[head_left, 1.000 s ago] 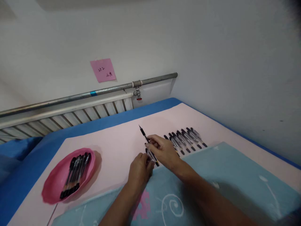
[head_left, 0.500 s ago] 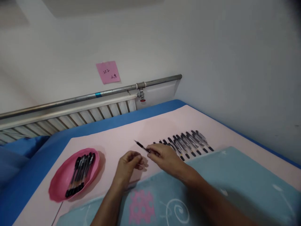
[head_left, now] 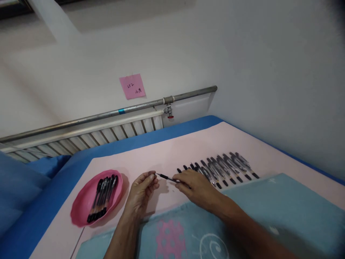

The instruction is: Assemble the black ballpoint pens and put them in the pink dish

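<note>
My right hand is closed around a black pen, whose thin tip points left. My left hand pinches thumb and finger together right at that tip. Whatever lies between those left fingertips is too small to make out. Right of and behind my right hand, a row of pen parts lies on the pale pink sheet, with clear barrels and black pieces side by side. Off to the left, a pink bowl holds several capped black pens.
A light blue patterned cloth covers the near side of the table. Blue covering shows along the far edge. Beyond it are a radiator, a metal pipe with a valve, and a pink note on the wall.
The pen in my right hand has tilted flatter and its tip has come down to my left fingers. The left fingertips have risen to meet it. The whole view has shifted slightly.
</note>
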